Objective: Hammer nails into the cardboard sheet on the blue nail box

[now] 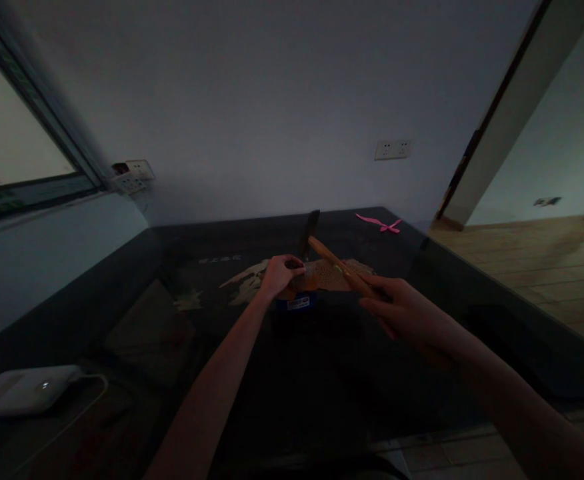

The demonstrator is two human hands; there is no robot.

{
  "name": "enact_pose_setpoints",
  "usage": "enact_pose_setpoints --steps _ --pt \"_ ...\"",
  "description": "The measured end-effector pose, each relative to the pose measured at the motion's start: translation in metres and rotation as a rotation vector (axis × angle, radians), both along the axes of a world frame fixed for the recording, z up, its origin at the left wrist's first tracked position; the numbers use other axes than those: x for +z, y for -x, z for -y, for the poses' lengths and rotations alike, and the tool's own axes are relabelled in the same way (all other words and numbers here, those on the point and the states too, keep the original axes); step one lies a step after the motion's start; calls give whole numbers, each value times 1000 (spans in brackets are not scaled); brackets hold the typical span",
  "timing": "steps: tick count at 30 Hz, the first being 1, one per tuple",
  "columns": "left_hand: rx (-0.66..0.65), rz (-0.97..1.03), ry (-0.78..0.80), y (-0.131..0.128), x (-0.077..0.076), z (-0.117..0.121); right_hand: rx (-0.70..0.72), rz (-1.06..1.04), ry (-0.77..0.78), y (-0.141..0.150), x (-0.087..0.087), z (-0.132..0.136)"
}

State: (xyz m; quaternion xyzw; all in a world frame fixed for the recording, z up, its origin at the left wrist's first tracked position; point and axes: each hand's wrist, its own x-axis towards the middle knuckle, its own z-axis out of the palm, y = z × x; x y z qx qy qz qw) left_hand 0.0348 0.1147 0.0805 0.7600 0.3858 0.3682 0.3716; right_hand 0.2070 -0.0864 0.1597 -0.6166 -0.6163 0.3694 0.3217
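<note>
My right hand (397,305) is wrapped round the wooden handle of a hammer (329,255). The hammer's dark head is up, just beyond my left hand. My left hand (279,272) is closed in a pinch, and what its fingers hold is too dark and small to make out. Below its fingertips lies a tan sheet (328,275) dotted with small holes, beneath the hammer handle. Under the sheet's near edge sits a blue object (299,303) with a white label. A pale, ragged-edged piece (247,283) lies to the left of my left hand.
A pink ribbon-like strip (385,225) lies at the table's far right corner. The dark glossy table (322,387) meets the wall at the back. A white device (27,392) with a cable is at the near left. A dark flat object (522,350) lies at the right edge.
</note>
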Motion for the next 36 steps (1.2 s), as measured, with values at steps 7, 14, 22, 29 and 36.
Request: enact_pose_setpoints --steps 7,14,22,29,36 --pt "-1 -36 -22 2 -1 -4 20 -10 13 1 -5 2" --pt "-18 -36 -27 2 -6 -7 21 14 5 0 -8 0" --pt "-22 -36 -15 1 -3 -6 10 27 -10 -1 -8 -1" --pt "-15 -33 -16 1 -1 -5 12 45 11 2 -6 -2" --pt "-26 -36 -7 1 -1 -5 10 50 35 2 -4 1"
